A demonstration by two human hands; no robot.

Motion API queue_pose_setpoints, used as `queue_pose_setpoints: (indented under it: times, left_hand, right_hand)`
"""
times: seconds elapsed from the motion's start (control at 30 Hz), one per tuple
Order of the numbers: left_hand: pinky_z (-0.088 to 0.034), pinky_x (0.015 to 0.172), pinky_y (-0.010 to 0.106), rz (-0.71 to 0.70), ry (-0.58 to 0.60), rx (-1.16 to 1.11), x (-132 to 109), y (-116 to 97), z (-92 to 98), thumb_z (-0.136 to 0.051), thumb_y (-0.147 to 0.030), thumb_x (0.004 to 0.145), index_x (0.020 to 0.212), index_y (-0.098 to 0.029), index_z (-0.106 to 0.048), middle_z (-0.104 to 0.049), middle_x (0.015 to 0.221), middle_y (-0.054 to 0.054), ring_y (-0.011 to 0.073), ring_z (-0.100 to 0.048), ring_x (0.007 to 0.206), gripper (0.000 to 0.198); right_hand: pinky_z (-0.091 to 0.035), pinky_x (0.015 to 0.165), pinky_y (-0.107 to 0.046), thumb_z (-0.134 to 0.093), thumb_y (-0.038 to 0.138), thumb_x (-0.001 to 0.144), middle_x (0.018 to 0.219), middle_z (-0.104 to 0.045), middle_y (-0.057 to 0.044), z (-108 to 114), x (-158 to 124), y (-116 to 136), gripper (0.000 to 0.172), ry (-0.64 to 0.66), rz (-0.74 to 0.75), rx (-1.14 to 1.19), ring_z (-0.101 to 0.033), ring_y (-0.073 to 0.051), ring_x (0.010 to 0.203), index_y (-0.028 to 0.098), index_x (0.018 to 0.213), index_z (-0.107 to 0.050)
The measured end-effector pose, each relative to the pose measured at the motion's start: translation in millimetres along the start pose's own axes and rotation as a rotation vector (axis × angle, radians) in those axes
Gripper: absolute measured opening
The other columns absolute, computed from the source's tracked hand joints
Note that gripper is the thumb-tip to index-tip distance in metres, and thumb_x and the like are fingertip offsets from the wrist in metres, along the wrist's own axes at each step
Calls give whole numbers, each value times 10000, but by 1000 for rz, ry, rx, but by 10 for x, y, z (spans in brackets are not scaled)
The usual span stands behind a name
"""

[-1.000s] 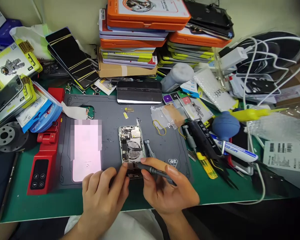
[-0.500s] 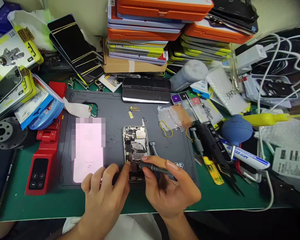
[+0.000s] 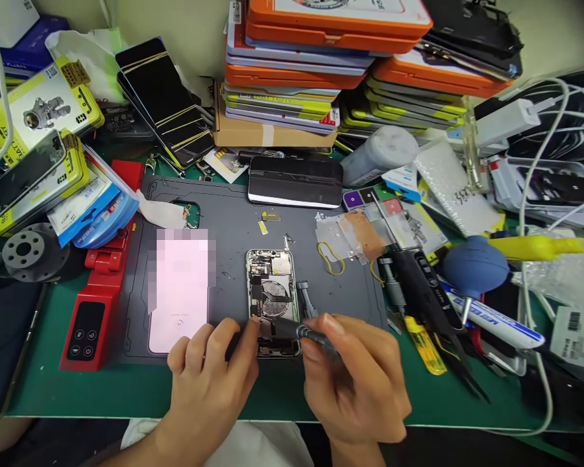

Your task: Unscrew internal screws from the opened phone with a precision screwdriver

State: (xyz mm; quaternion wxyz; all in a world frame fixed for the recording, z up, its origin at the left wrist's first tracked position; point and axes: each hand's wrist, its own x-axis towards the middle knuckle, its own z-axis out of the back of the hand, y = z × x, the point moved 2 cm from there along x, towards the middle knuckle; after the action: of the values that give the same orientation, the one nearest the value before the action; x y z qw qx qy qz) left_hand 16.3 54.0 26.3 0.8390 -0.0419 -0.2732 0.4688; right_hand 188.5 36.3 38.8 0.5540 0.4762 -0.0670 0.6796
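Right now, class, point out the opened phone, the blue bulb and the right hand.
Opened phone (image 3: 274, 298), head view: exposed round inner part.
Blue bulb (image 3: 475, 266), head view: rounded middle.
Right hand (image 3: 363, 379), head view: middle of the hand.

I'm in a phone-repair workshop: opened phone (image 3: 274, 295) on my mat (image 3: 228, 224), blue blower (image 3: 475, 266) right of mat, box stack (image 3: 296, 76) behind mat.

The mat (image 3: 230, 299) looks matt from here, the opened phone (image 3: 275, 297) metallic at its edge, the blue bulb (image 3: 475, 262) rubbery.
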Motion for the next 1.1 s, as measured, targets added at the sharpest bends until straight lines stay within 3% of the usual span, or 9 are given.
queue_pose_setpoints:
  times: [0.27, 0.43, 0.67, 0.87, 1.1]
  left_hand:
    - [-332, 887, 403, 5, -27, 13, 15, -22, 13, -643, -186, 1054, 1230, -245, -782, -711, 1060, 59, 210, -572, 1032, 232]
    - [-327, 890, 402, 5, -41, 39, 22, -35, 19, -626, -191, 1072, 1227, -257, -785, -714, 1036, 57, 205, -563, 1026, 232]
    - [-324, 881, 403, 7, -90, 58, -19, -34, 34, -684, -189, 1032, 1187, -276, -795, -719, 1022, 39, 213, -550, 1018, 209]
    - [-333, 886, 402, 0, -81, 43, -4, -44, 43, -691, -190, 1032, 1229, -267, -791, -723, 1031, 46, 220, -543, 1028, 234]
    - [-327, 879, 406, 4, -75, 62, 4, -56, 42, -687, -227, 1048, 1209, -289, -802, -752, 1038, 38, 220, -536, 1033, 207]
  right_hand:
    - [-651, 835, -376, -627, -36, 998, 1130, -696, -97, 5, 15, 38, 653, 20, -10, 33, -711, -240, 1014, 220, 1595, -564]
    - [-639, 818, -335, -737, -28, 966, 1101, -701, -73, 7, 35, 16, 710, 27, -53, 44, -704, -216, 972, 249, 1595, -560]
    - [-639, 932, -485, -529, -70, 967, 1332, -690, -129, 29, 56, -22, 747, 197, -91, 401, -694, -288, 1184, 201, 1659, -454]
    - [-632, 882, -379, -706, -45, 979, 1155, -730, -76, 51, 60, 4, 707, 117, -53, 89, -699, -234, 1058, 245, 1605, -550]
    - [-640, 887, -384, -670, -39, 991, 1170, -726, -92, 53, 7, 15, 658, 44, -11, -7, -711, -247, 1060, 216, 1589, -573]
